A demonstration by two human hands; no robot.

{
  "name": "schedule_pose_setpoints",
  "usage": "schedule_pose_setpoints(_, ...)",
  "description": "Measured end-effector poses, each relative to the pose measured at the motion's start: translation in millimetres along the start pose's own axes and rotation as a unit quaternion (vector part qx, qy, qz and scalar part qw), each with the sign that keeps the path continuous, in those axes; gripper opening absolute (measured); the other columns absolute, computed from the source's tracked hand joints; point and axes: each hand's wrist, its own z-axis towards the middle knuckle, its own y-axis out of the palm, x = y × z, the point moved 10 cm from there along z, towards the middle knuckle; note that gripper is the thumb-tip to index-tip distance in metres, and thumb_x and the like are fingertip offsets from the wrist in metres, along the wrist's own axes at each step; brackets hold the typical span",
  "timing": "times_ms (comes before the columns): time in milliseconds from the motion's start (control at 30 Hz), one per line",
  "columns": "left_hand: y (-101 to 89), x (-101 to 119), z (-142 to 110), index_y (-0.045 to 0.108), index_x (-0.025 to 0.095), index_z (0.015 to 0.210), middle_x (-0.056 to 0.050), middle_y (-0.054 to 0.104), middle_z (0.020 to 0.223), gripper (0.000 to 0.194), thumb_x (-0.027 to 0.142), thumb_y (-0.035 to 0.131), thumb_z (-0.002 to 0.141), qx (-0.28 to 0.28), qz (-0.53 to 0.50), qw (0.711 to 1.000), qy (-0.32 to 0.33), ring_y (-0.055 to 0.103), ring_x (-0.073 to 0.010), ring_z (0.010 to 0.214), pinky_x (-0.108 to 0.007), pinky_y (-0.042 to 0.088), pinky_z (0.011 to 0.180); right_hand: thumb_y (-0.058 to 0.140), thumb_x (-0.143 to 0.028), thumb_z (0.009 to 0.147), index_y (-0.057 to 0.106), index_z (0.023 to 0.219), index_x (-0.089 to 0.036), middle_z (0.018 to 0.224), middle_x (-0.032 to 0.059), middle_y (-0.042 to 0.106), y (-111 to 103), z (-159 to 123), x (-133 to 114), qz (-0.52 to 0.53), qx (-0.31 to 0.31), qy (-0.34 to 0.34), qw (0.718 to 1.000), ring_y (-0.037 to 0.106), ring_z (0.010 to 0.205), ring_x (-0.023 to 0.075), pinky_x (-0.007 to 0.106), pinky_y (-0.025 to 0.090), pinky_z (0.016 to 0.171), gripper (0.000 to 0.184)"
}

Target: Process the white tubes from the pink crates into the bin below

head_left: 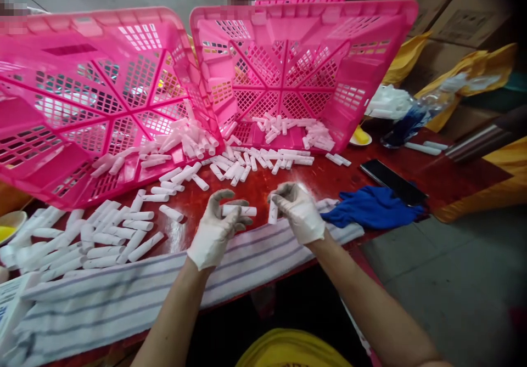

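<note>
My left hand [220,219], in a pale glove, grips a short white paper tube [247,211] lying level across its fingers. To the right, my right hand [298,208], gloved the same way, pinches a second white tube [273,213] that points downward. Both hands are over the table edge, a little apart from each other. Beneath them runs a white towel with grey stripes [263,252]. Many similar tubes [119,230] lie loose on the red table to the left, and another row of tubes [255,158] lies beyond my hands.
Two pink plastic baskets, the left basket [107,120] and the right basket [284,87], lie tipped on their sides with tubes inside. Right of my hands are a blue cloth [373,208] and a black phone [393,180]. A small dish with something yellow [360,136] stands behind.
</note>
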Motion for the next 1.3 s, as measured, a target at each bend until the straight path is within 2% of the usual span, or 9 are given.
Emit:
schedule_pose_setpoints(100, 6.1, -9, -6, 0.046, 0.018, 0.093, -0.002, 0.064, 0.087, 0.043, 0.03, 0.076, 0.065, 0.03, -0.098, 0.995, -0.014, 0.062, -0.0085, 0.06, -0.019, 0.048, 0.059, 0.076, -0.034, 0.056, 0.048, 0.08, -0.019, 0.069, -0.003, 0.059, 2, -8, 5, 0.095, 0.051, 0.025, 0.994, 0.053, 0.053, 0.01, 0.022, 0.043, 0.047, 0.039)
schedule_pose_setpoints(333, 25.1, -37, -20, 0.051, 0.013, 0.101, 0.0, 0.061, 0.075, 0.054, 0.03, 0.081, 0.061, 0.023, -0.195, 0.977, -0.077, 0.062, -0.0083, 0.065, -0.018, 0.05, 0.067, 0.073, -0.03, 0.063, 0.052, 0.078, -0.017, 0.072, -0.0024, 0.058, -15, -9, -25, 0.068, 0.123, -0.095, 0.985, 0.055, 0.063, 0.0101, 0.023, 0.046, 0.06, 0.028)
schedule_pose_setpoints(500, 38.6, -39, -31, 0.049, 0.014, 0.084, 0.003, 0.052, 0.061, 0.035, 0.046, 0.063, 0.077, -0.006, -0.048, 0.998, -0.048, 0.046, -0.0036, 0.044, -0.014, 0.036, 0.041, 0.069, -0.029, 0.07, 0.051, 0.076, -0.017, 0.078, 0.0003, 0.06, -12, -24, -45, 0.032, 0.152, -0.17, 0.973, 0.056, 0.071, 0.0103, 0.023, 0.046, 0.066, 0.022)
schedule_pose_setpoints(667, 47.6, -46, -36, 0.045, 0.015, 0.078, 0.01, 0.025, 0.051, 0.041, 0.056, 0.053, 0.08, -0.06, -0.009, 0.996, -0.069, 0.02, -0.0007, 0.038, -0.013, 0.017, 0.034, 0.071, -0.034, 0.068, 0.053, 0.077, -0.018, 0.076, -0.0005, 0.057, 15, -17, -45, 0.006, 0.03, -0.124, 0.992, 0.055, 0.072, 0.0108, 0.024, 0.047, 0.07, 0.026)
schedule_pose_setpoints(867, 37.9, -39, -34, 0.044, 0.015, 0.073, 0.01, 0.02, 0.052, 0.04, 0.054, 0.052, 0.082, -0.096, -0.038, 0.989, -0.108, 0.014, -0.0005, 0.039, -0.014, 0.013, 0.035, 0.067, -0.045, 0.071, 0.058, 0.077, -0.017, 0.07, -0.0019, 0.055, 30, -12, -37, -0.067, -0.091, -0.064, 0.991, 0.049, 0.064, 0.0095, 0.024, 0.043, 0.064, 0.03)
schedule_pose_setpoints(1033, 64.6, -57, -58, 0.04, 0.018, 0.069, 0.012, 0.009, 0.048, 0.045, 0.061, 0.046, 0.081, -0.241, -0.155, 0.915, -0.284, 0.003, -0.0019, 0.035, -0.017, 0.014, 0.032, 0.065, -0.04, 0.075, 0.059, 0.075, -0.017, 0.069, -0.002, 0.053, 30, -14, -41, -0.106, -0.115, -0.092, 0.984, 0.045, 0.061, 0.0085, 0.022, 0.038, 0.056, 0.024)
schedule_pose_setpoints(1200, 28.9, -26, -38, 0.045, 0.017, 0.074, 0.007, 0.033, 0.054, 0.041, 0.054, 0.062, 0.074, -0.027, 0.053, 0.996, -0.067, 0.023, -0.0022, 0.042, -0.015, 0.016, 0.039, 0.064, -0.038, 0.077, 0.058, 0.075, -0.016, 0.069, -0.0017, 0.053, 33, -16, -46, -0.099, -0.123, -0.093, 0.983, 0.046, 0.063, 0.0088, 0.022, 0.04, 0.06, 0.023)
schedule_pose_setpoints(1233, 29.7, -23, -38, 0.046, 0.017, 0.075, 0.007, 0.034, 0.055, 0.041, 0.053, 0.063, 0.074, -0.031, 0.054, 0.996, -0.06, 0.024, -0.0022, 0.042, -0.015, 0.016, 0.039, 0.064, -0.037, 0.078, 0.058, 0.076, -0.017, 0.071, -0.0012, 0.054, 35, -19, -51, -0.096, -0.13, -0.109, 0.981, 0.048, 0.065, 0.0093, 0.022, 0.041, 0.062, 0.021)
schedule_pose_setpoints(1300, 46.8, -34, -44, 0.043, 0.017, 0.07, 0.009, 0.024, 0.051, 0.045, 0.059, 0.056, 0.076, -0.129, -0.021, 0.981, -0.142, 0.016, -0.0019, 0.039, -0.016, 0.015, 0.037, 0.064, -0.034, 0.079, 0.059, 0.077, -0.017, 0.074, -0.0003, 0.055, 38, -25, -63, -0.093, -0.147, -0.144, 0.974, 0.05, 0.07, 0.0102, 0.022, 0.042, 0.065, 0.017)
